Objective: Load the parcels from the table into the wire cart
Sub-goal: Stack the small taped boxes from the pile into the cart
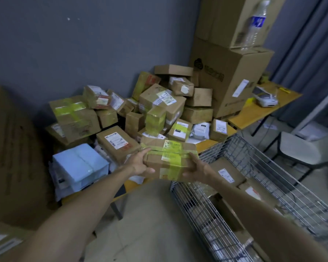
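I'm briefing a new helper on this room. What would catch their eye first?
Front and centre, the left hand and right hand grip a brown cardboard parcel crossed with yellow tape. Behind it a jumbled heap of cardboard parcels covers the table against the grey wall, and a silver wire cart holding a few boxes stands at lower right.
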